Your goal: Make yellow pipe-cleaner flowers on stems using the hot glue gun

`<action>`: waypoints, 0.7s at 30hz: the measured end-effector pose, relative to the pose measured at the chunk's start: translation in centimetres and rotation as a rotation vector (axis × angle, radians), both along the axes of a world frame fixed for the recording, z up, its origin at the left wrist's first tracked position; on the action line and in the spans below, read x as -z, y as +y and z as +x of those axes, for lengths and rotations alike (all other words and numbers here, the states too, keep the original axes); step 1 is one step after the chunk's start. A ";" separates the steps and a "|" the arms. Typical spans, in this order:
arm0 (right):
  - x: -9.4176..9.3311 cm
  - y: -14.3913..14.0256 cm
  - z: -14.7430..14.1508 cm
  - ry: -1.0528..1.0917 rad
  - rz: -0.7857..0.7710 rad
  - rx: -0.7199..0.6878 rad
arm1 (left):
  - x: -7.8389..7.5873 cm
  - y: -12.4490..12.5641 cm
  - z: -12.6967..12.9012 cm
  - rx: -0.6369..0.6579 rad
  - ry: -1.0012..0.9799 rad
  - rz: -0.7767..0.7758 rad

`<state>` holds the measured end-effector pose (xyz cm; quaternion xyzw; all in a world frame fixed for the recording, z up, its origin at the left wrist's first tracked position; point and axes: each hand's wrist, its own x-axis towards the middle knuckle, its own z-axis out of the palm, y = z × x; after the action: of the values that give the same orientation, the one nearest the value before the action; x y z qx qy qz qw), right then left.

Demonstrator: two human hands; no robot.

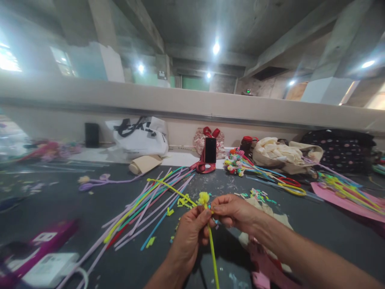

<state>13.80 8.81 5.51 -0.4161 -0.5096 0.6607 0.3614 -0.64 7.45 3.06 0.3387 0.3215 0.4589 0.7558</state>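
Pinching a yellow pipe cleaner (212,249) between both hands, seen from the head camera. Left hand (189,237) closed around the stem just below the curled yellow tuft (203,198), thumb and fingers together on it. Right hand (233,212) meeting it from the other side, fingertips clamped on the same stem right beside the tuft.

Judged as partly done: tuft already coiled at the top, long stem below the fingers hanging bare toward the bottom edge. Beyond the fingertips, a fan of loose coloured pipe cleaners (150,208) lying unused on the dark table (60,200). Small cut scraps (258,196) scattered just past the right knuckles. Farther off, a bundle of finished flowers (237,162) lying near a phone (210,150) propped upright.

Writing: dark letters on the white bag (141,138) well beyond the left fingers, too blurred to read. White label on the pink box (45,241) off to the left, also unreadable.
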 end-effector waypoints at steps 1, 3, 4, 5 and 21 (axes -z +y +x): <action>0.0 0.1 0.0 -0.008 -0.001 -0.008 | 0.0 0.0 0.0 -0.010 0.002 -0.003; -0.1 0.3 -0.2 -0.036 0.007 -0.010 | -0.1 0.0 -0.1 -0.024 0.013 -0.006; -0.2 0.3 -0.3 -0.057 0.017 0.000 | -0.1 0.0 -0.2 -0.028 0.021 -0.006; -0.5 0.3 -0.4 -0.082 0.031 0.017 | -0.1 0.1 -0.2 -0.032 0.030 -0.006; 0.8 -14.0 8.4 -1.305 0.570 0.063 | -0.1 -1.4 1.8 0.321 0.192 -0.015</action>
<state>22.20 -5.19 4.69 -0.6305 -0.7627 0.1071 0.0963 1.13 6.01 3.18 0.4223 0.3374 0.2954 0.7878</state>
